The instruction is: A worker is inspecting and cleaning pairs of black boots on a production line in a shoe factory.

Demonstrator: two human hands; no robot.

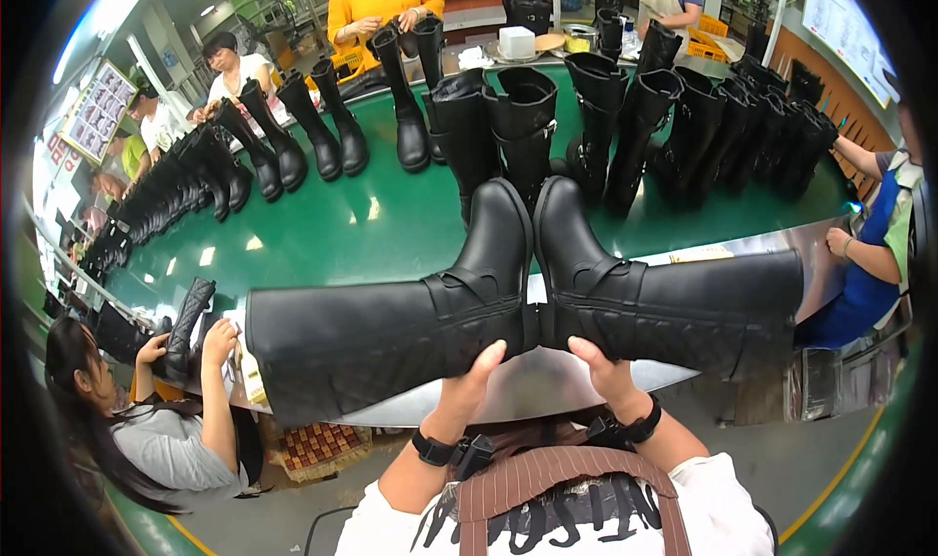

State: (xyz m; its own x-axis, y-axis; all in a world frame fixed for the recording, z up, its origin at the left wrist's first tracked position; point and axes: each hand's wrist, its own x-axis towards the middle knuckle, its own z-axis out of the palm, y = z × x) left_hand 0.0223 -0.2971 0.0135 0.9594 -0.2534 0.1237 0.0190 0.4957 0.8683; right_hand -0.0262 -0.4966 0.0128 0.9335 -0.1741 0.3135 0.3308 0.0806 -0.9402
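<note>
A tall black boot (362, 331) lies sideways in my left hand (474, 380), its shaft reaching out to the left. My right hand (604, 370) grips the matching boot (684, 307), whose shaft points right. The two soles face each other at the middle and almost touch, toes pointing away from me. Both thumbs show near the heels; the other fingers are hidden under the boots. Straps cross each ankle, and quilting shows on the lower side of the left shaft. Just past the toes, a pair of black boots (523, 116) stands upright.
A green table (322, 229) with a metal front edge (528, 390) curves around me. Rows of black boots (264, 146) stand along it, with more boots (723, 126) at the right. One co-worker (166, 439) handles a boot at the left; another (879, 234) stands at the right.
</note>
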